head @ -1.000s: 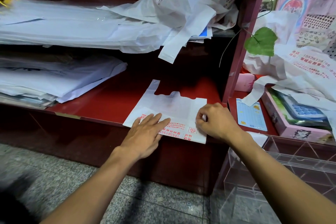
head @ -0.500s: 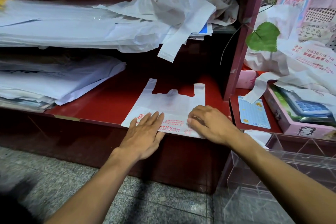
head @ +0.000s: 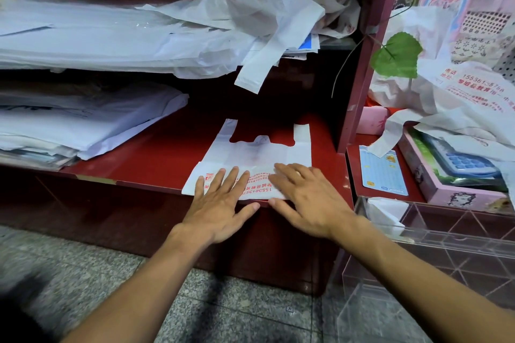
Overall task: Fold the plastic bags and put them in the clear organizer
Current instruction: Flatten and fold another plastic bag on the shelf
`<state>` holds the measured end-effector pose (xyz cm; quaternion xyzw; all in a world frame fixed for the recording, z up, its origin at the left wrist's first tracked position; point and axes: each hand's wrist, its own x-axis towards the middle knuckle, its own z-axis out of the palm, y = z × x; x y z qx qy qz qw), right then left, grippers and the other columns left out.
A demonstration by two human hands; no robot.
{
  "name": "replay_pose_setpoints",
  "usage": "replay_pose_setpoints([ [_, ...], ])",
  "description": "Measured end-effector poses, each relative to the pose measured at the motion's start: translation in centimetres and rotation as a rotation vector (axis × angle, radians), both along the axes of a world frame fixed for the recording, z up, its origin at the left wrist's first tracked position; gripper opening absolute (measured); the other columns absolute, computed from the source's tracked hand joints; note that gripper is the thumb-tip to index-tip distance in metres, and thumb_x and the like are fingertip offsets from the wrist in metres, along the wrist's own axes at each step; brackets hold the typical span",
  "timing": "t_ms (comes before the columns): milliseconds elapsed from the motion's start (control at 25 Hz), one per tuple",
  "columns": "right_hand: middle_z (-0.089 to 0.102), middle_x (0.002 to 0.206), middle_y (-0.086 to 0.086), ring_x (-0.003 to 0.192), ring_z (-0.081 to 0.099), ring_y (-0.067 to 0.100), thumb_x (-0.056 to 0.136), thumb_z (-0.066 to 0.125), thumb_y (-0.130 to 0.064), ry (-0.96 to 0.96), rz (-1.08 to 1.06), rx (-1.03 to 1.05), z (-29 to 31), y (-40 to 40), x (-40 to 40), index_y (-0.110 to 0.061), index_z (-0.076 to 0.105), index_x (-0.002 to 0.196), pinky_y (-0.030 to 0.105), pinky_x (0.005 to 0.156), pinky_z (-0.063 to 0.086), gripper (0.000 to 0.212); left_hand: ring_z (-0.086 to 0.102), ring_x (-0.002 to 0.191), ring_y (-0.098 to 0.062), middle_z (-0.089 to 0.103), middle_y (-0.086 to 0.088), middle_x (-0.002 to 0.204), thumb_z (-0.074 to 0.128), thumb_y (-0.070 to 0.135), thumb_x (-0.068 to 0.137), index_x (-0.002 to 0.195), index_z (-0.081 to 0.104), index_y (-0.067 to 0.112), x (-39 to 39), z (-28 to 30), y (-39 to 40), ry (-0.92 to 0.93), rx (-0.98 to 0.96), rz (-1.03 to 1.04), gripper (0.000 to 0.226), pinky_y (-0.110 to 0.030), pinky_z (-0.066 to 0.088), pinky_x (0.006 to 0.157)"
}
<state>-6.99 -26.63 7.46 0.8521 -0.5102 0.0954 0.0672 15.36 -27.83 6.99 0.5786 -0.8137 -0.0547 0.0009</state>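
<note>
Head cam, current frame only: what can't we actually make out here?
- Plastic bag: its near fold's red print is partly covered by the left hand and right hand.
- Clear organizer: cut off by the right and bottom edges; a white thing inside can't be identified.
- Upper shelf back: too dark behind the heap of bags.
- Bottom-left corner: blurred dark shape, unidentifiable.

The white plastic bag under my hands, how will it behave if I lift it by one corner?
The white plastic bag looks thin, so it would probably droop limply. Its folded bottom edge would likely spring open once both flat hands stop pressing. It seems very light and may slide on the glossy red shelf.
</note>
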Motion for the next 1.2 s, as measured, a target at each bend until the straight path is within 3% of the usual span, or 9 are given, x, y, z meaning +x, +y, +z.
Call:
replay_pose_setpoints([
  [280,0.063,0.126,0.014,0.104,0.06,0.032,0.09,0.034,-0.049,0.152,-0.114,-0.171,-1.9,1.4,-0.1,-0.005,0.06,0.124,0.043,0.084,0.051,0.062,-0.009,0.151,-0.011,-0.01,0.01,0.163,0.042,0.046,0.102,0.156,-0.008,0.031,3.6,-0.8,-1.1,0.103,-0.09,-0.015,0.076,-0.038,-0.003,0.123],
  [440,0.068,0.107,0.006,0.091,0.06,0.028,0.088,0.058,-0.045,0.1,-0.073,-0.162,-1.4,1.4,-1.3,-0.011,0.064,0.113,0.04,0.074,0.05,0.043,0.04,0.139,-0.021,0.044,0.002,0.151,0.069,0.009,0.087,0.147,0.045,0.019,6.9,-1.1,-1.7,0.241,-0.299,-0.041,0.065,-0.04,0.032,0.115],
  [520,0.068,0.095,-0.006,0.086,0.054,0.022,0.087,0.063,-0.033,-0.084,-0.007,-0.084,-0.4,1.4,-1.9,-0.02,0.066,0.101,0.037,0.075,0.047,0.019,0.054,0.112,-0.02,0.063,0.01,0.126,0.077,-0.003,0.075,0.125,0.067,0.019,7.8,-0.6,-1.8,0.331,-0.318,-0.038,0.056,-0.035,0.044,0.1],
  [600,0.068,0.086,-0.014,0.082,0.051,0.016,0.086,0.064,-0.019,-0.392,-0.046,0.029,0.3,1.5,-2.4,-0.024,0.071,0.094,0.028,0.072,0.043,0.012,0.055,0.093,-0.017,0.066,0.017,0.104,0.081,-0.005,0.071,0.099,0.076,0.026,8.2,-0.3,-1.8,0.511,-0.303,-0.023,0.043,-0.019,0.041,0.09],
  [680,0.066,0.074,-0.012,0.073,0.055,0.012,0.085,0.066,-0.01,-0.721,-0.15,0.13,0.8,1.4,-2.7,-0.025,0.072,0.085,0.026,0.064,0.041,0.016,0.061,0.096,-0.014,0.07,0.015,0.098,0.083,0.0,0.073,0.083,0.075,0.033,8.3,0.1,-1.5,0.722,-0.256,0.035,0.035,-0.016,0.039,0.094],
  [760,0.064,0.069,-0.003,0.064,0.054,0.011,0.087,0.065,-0.008,-0.973,-0.23,0.224,1.3,1.3,-2.6,-0.027,0.07,0.079,0.029,0.063,0.041,0.02,0.065,0.102,-0.002,0.074,0.014,0.101,0.08,0.0,0.076,0.088,0.073,0.031,8.1,0.6,-1.1,0.938,-0.143,0.126,0.033,-0.019,0.044,0.099],
  [920,0.072,0.09,-0.018,0.084,0.067,-0.002,0.094,0.063,-0.013,-1.243,-0.342,0.33,2.5,0.8,-1.9,-0.026,0.069,0.102,0.021,0.083,0.053,0.016,0.066,0.09,0.002,0.076,0.012,0.088,0.075,0.001,0.082,0.098,0.07,0.022,6.8,1.3,-0.9,1.098,0.007,0.261,0.028,-0.017,0.044,0.086],
  [1040,0.07,0.105,-0.008,0.083,0.066,-0.002,0.093,0.062,-0.011,-1.184,-0.442,0.369,3.1,-0.1,-1.6,-0.017,0.06,0.117,0.012,0.07,0.053,0.025,0.064,0.069,-0.002,0.074,0.006,0.071,0.073,0.003,0.084,0.097,0.067,0.022,5.8,1.5,-1.4,1.176,-0.005,0.427,0.024,-0.021,0.044,0.077],
  [1200,0.069,0.109,0.003,0.097,0.066,0.022,0.085,0.069,-0.017,-0.918,-0.631,0.288,2.8,-1.8,-1.3,-0.015,0.047,0.132,0.036,0.086,0.053,0.051,0.062,0.068,-0.011,0.067,0.001,0.067,0.075,0.011,0.082,0.114,0.061,0.025,5.3,1.3,-2.0,1.072,-0.057,0.51,0.037,-0.029,0.047,0.075],
])
